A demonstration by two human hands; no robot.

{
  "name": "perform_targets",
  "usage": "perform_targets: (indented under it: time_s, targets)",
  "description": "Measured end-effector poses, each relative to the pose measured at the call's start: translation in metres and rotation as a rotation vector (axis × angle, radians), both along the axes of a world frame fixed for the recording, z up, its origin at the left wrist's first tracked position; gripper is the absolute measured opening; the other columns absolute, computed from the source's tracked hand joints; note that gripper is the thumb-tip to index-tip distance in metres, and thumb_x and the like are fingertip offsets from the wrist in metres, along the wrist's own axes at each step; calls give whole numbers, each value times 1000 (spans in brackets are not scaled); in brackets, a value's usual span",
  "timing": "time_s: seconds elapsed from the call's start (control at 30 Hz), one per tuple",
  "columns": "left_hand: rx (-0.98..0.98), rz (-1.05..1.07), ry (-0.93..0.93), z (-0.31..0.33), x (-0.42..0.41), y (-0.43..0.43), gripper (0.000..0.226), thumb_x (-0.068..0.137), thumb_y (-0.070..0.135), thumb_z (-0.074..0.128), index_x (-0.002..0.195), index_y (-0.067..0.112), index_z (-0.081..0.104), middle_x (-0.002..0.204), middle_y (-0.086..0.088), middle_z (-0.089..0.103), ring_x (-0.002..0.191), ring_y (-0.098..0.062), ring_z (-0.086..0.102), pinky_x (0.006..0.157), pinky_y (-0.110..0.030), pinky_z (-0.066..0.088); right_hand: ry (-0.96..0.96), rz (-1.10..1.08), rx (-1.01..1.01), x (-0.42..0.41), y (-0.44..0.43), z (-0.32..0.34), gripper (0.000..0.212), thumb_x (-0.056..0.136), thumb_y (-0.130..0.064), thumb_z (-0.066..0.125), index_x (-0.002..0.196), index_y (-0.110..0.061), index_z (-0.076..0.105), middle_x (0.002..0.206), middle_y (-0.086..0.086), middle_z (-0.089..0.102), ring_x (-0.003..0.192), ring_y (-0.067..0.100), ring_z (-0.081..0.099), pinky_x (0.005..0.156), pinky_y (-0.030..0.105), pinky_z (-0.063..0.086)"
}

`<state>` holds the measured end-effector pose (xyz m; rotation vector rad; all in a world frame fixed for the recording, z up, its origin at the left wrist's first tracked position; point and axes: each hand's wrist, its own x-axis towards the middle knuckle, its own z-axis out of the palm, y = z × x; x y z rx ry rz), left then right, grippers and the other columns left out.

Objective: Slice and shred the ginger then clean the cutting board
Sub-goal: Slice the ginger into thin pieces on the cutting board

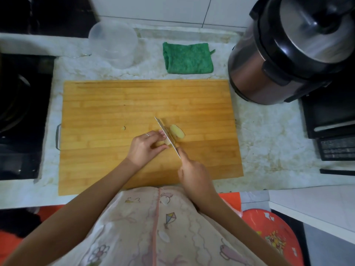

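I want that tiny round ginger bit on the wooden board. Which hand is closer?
Left. The left hand is just right of the tiny round ginger bit; the right hand, gripping the steel knife, is farther right.

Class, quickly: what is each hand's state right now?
Left hand: fingers curled, holds the ginger.
Right hand: closed, grips the knife.

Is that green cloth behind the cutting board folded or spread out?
Folded. The green cloth lies as a compact rectangle with a rounded, doubled-over edge.
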<state>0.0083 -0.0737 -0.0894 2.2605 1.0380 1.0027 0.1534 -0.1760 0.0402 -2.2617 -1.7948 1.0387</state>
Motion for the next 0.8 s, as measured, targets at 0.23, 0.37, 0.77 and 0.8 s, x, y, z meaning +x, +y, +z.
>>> perform_targets:
  time_s: [0.23,0.37,0.77,0.8]
  targets:
    - [-7,6,15,-1,-1,0,38,79,43,68,87,6,73,93,-5,73,91,-9,64,70,-32,55,-9,4,-10,0,11,-8,60,93,-10,41,149,-21,23,84,13,60,79,30,60,62,32,36]
    - [-13,9,10,0,-1,0,41,82,46,65,85,5,73,94,-5,73,92,-9,64,72,-29,55,17,5,-7,4,-7,-5,62,94,-9,41,150,-21,19,77,7,57,72,24,58,59,29,35]
    - [-36,-6,35,5,-1,-1,38,81,43,67,85,5,73,93,-5,72,93,-9,64,74,-29,55,29,-6,31,7,2,-21,61,94,-11,43,150,-21,22,75,3,48,66,17,43,58,27,27]
    - [-38,-10,40,5,-2,-2,38,81,43,67,85,5,73,93,-5,72,94,-9,65,75,-28,55,30,-9,25,9,4,-25,60,94,-12,43,150,-21,21,74,3,47,65,18,42,58,27,26]
